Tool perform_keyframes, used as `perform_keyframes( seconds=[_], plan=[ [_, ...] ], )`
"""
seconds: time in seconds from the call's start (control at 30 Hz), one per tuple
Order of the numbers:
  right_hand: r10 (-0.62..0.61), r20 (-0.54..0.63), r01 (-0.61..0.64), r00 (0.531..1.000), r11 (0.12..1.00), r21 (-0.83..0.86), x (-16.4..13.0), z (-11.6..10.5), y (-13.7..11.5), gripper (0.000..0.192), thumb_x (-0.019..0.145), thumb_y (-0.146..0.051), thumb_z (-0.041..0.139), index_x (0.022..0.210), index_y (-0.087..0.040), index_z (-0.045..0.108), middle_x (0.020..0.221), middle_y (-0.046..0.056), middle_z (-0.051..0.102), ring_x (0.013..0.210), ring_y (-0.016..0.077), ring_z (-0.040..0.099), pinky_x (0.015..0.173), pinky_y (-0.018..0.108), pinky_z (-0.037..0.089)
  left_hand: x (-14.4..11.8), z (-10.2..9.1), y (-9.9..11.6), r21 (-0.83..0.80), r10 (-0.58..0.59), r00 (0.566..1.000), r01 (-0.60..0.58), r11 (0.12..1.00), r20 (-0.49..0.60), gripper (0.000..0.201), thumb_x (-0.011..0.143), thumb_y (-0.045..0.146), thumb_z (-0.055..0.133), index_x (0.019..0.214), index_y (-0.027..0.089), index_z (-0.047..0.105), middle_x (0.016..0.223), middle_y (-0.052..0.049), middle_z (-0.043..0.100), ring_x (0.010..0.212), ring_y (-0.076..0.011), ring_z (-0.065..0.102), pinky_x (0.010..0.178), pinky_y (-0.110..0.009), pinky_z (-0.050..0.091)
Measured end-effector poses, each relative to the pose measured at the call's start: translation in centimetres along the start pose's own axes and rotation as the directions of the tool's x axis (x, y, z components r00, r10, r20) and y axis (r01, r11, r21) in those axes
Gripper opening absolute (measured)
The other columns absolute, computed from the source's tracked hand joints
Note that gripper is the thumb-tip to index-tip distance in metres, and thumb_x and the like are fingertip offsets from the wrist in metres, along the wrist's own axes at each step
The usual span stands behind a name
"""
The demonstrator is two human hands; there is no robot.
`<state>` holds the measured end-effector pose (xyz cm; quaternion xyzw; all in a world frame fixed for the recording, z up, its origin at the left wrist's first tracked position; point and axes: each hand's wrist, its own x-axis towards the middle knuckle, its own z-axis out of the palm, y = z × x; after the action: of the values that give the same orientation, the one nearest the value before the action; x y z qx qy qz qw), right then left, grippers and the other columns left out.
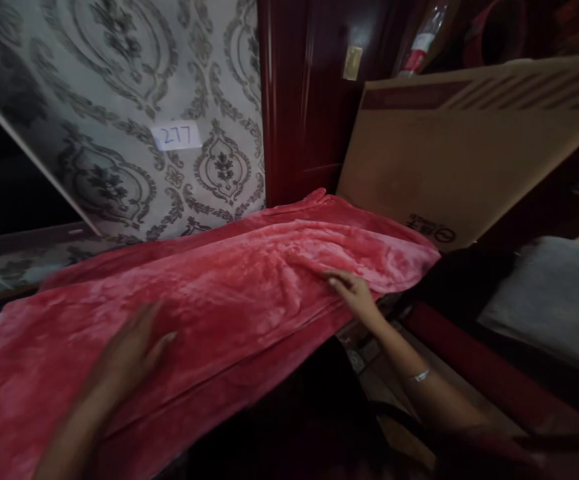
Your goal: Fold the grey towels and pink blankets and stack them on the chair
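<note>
A red plush blanket (pixel 219 300) with a velvety sheen lies spread in layers across the surface before me. My left hand (pixel 132 353) rests on or just above its near left part, thumb held apart from the fingers, and grips nothing. Towards the right end, my right hand (pixel 352 293) has thumb and fingers drawn together on the blanket, with creases running out from that spot. A silvery bracelet (pixel 421 376) circles the right wrist. The blanket's underside and most of the surface beneath it are hidden.
Patterned wallpaper (pixel 119 133) with a paper label reading 277 (pixel 177 135) rises behind. A dark red door (pixel 309 100) and a large cardboard box (pixel 449 147) stand at the back right. Grey fabric (pixel 554 300) lies to the right; a dark screen (pixel 9 173) is at left.
</note>
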<state>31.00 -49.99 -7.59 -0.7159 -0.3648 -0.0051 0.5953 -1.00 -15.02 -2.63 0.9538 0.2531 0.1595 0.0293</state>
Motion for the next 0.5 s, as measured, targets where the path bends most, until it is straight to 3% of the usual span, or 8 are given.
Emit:
perform_keyframes(
  seconds=[0.03, 0.13, 0.2, 0.27, 0.33, 0.4, 0.5],
  plan=[
    [0.052, -0.078, -0.05, 0.996, 0.998, 0.025, 0.0, -1.9, 0.8, 0.035, 0.088, -0.048, 0.061, 0.108, -0.021, 0.073, 0.102, 0.008, 0.076, 0.088, 0.0219, 0.071, 0.084, 0.04, 0.058, 2.0, 0.4, 1.7, -0.019, 0.067, 0.994, -0.066, 0.998, 0.081, 0.067, 0.086, 0.048, 0.041, 0.141, 0.01, 0.047, 0.145, -0.017, 0.056, 0.137, -0.0322, 0.05, 0.116, -0.048, 0.039],
    [0.174, -0.232, -0.157, 0.957, 0.984, 0.089, -0.5, -6.7, 2.8, 0.039, 0.083, -0.047, 0.063, 0.11, -0.02, 0.07, 0.101, 0.008, 0.075, 0.079, 0.0191, 0.07, 0.075, 0.037, 0.059, 7.8, 1.5, 6.2, -0.07, 0.181, 0.964, -0.17, 0.983, 0.192, 0.066, 0.088, 0.042, 0.043, 0.142, 0.006, 0.047, 0.149, -0.019, 0.053, 0.139, -0.0295, 0.049, 0.118, -0.044, 0.037],
    [0.195, -0.293, -0.191, 0.936, 0.981, 0.045, -1.2, -8.6, 3.3, 0.039, 0.083, -0.045, 0.061, 0.111, -0.019, 0.069, 0.103, 0.01, 0.075, 0.08, 0.0194, 0.07, 0.074, 0.037, 0.059, 11.0, 2.2, 8.8, -0.092, 0.238, 0.941, -0.222, 0.971, 0.239, 0.061, 0.09, 0.04, 0.044, 0.143, 0.008, 0.048, 0.149, -0.017, 0.052, 0.14, -0.0287, 0.048, 0.118, -0.043, 0.036],
    [0.132, -0.307, -0.172, 0.943, 0.979, -0.109, -1.9, -9.1, 3.4, 0.038, 0.085, -0.04, 0.059, 0.114, -0.018, 0.068, 0.107, 0.011, 0.074, 0.09, 0.0224, 0.07, 0.078, 0.04, 0.058, 13.3, 3.2, 11.2, -0.104, 0.31, 0.911, -0.292, 0.951, 0.272, 0.06, 0.093, 0.036, 0.045, 0.145, 0.008, 0.046, 0.15, -0.018, 0.052, 0.141, -0.0287, 0.046, 0.118, -0.043, 0.036],
    [-0.006, -0.23, -0.074, 0.973, 0.939, -0.335, -2.4, -8.4, 3.1, 0.039, 0.085, -0.032, 0.057, 0.12, -0.019, 0.067, 0.118, 0.012, 0.071, 0.107, 0.0262, 0.065, 0.09, 0.046, 0.055, 14.7, 4.5, 13.8, -0.112, 0.386, 0.883, -0.369, 0.923, 0.268, 0.062, 0.093, 0.033, 0.048, 0.148, 0.006, 0.042, 0.153, -0.02, 0.047, 0.143, -0.0297, 0.044, 0.119, -0.044, 0.034],
    [-0.125, -0.078, 0.066, 0.989, 0.85, -0.522, -2.6, -7.3, 3.0, 0.05, 0.082, -0.019, 0.054, 0.131, -0.021, 0.063, 0.133, 0.011, 0.065, 0.121, 0.0276, 0.057, 0.103, 0.052, 0.048, 15.0, 6.2, 16.2, -0.121, 0.468, 0.853, -0.452, 0.884, 0.232, 0.064, 0.094, 0.035, 0.05, 0.15, 0.007, 0.04, 0.157, -0.021, 0.041, 0.146, -0.0316, 0.038, 0.12, -0.047, 0.031],
    [-0.173, 0.066, 0.175, 0.983, 0.749, -0.639, -2.2, -6.2, 3.4, 0.069, 0.076, -0.006, 0.047, 0.143, -0.023, 0.056, 0.142, 0.008, 0.059, 0.124, 0.0264, 0.054, 0.107, 0.052, 0.045, 13.9, 9.1, 18.8, -0.141, 0.585, 0.793, -0.568, 0.811, 0.171, 0.064, 0.096, 0.042, 0.051, 0.153, 0.015, 0.04, 0.163, -0.018, 0.031, 0.152, -0.034, 0.025, 0.122, -0.056, 0.023]
  ],
)
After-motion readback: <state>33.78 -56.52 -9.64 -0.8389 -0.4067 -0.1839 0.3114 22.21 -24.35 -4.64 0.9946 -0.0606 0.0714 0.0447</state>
